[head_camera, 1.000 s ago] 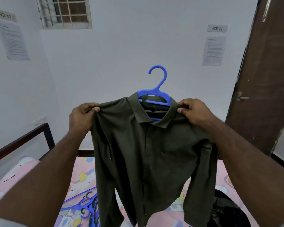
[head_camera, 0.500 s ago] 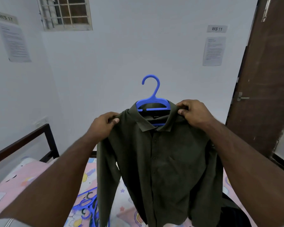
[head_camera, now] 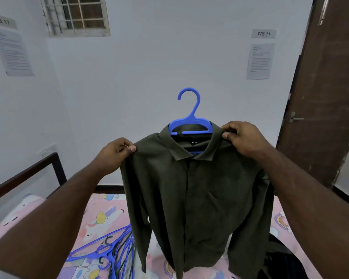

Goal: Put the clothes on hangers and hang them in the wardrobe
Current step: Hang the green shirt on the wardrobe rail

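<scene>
Shirt [head_camera: 191, 190] hung on the blue hanger [head_camera: 190, 123] above the bed [head_camera: 93, 214]; left hand [head_camera: 114, 156] and right hand [head_camera: 243, 137] each pinched a shoulder. Dressing looked finished; next, probably carrying it to the wardrobe, unseen.

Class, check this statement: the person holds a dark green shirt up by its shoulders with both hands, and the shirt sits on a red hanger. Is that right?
Not quite. The hanger is blue, not red, as the head view shows. The rest stands: the left hand and right hand each pinch a shoulder of the dark green shirt, holding it up.
</scene>
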Motion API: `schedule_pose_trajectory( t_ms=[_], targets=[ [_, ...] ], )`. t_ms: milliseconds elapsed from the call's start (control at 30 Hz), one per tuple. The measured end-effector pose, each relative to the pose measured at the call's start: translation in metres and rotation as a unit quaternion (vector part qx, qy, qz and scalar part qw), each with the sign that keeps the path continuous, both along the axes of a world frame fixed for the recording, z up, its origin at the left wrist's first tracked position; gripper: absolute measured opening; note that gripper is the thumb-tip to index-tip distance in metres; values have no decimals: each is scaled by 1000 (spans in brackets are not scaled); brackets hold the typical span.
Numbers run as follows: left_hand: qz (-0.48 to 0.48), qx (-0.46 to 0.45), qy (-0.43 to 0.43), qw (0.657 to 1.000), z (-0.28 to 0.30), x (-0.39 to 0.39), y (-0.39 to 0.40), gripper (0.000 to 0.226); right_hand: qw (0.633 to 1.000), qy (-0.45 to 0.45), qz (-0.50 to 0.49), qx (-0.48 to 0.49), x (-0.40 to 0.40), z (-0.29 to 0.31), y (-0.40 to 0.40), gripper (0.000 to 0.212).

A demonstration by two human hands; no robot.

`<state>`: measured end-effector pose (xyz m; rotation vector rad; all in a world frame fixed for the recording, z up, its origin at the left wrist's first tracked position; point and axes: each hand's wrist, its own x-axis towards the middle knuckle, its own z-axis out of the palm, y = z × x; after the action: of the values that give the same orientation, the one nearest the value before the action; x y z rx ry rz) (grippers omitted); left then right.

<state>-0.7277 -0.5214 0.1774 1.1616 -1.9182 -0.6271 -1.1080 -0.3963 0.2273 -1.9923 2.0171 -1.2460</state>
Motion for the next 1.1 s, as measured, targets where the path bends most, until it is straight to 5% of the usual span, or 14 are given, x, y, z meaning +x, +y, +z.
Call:
schedule_pose_trajectory(
  t_ms=[300,367,467,533,633,733,833,1100],
  targets=[
    [14,10,-6,1000,3,25,-1,6,1000,0,3,-3,-12,1,-1,19],
    [-1,-16,95,995,13,28,4,5,1000,-8,7,-10,-13,-1,-1,20],
    [-35,60,197,978,19,30,5,26,1000,-7,19,-13,-12,-2,-1,19],
    [9,109,74,991,10,30,-1,33,999,-7,27,-19,-6,-3,-3,19],
    [146,64,-101,982,-4,25,-12,23,999,-8,25,-19,6,-6,-9,20],
    [211,-42,-93,972,0,-1,2,19,1000,-15,21,3,19,-11,-16,23],
    [136,-164,-156,965,4,-30,19,25,1000,-14,24,2,26,-10,-21,23],
    [62,-142,-75,985,23,-16,4,10,999,-34,41,9,0,-7,-8,13]
  ],
)
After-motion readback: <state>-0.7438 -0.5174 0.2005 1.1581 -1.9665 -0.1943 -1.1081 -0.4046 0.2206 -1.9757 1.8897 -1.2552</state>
